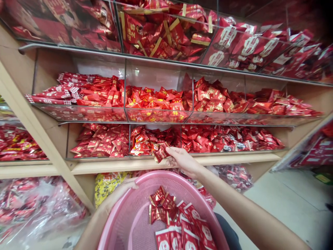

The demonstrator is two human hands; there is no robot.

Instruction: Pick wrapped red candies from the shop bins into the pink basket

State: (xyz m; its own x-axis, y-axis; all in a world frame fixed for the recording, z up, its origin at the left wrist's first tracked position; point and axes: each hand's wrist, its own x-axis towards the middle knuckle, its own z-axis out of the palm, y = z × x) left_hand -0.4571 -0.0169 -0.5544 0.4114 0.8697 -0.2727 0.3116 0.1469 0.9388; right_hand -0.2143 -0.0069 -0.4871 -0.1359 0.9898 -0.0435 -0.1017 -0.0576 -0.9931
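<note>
My right hand (182, 160) pinches a red candy packet with gold edges (160, 152) at the front of the lowest shelf bin, just above the basket's far rim. Below it, a pink plastic basket (135, 205) tilts toward me. My left hand (123, 191) is closed on the basket's left rim, its fingertips over the edge. Inside the basket lie several shiny red and gold packets (162, 205) and, lower right, several red packets with white ends (188, 229).
Clear-fronted shelf bins (156, 116) full of red packets rise in tiers ahead. Under the lowest wooden ledge (229, 159) sit a bag of yellow packets (108, 185) and other bags. Plastic-wrapped packets (33, 208) lie at lower left; pale floor (293, 201) shows at right.
</note>
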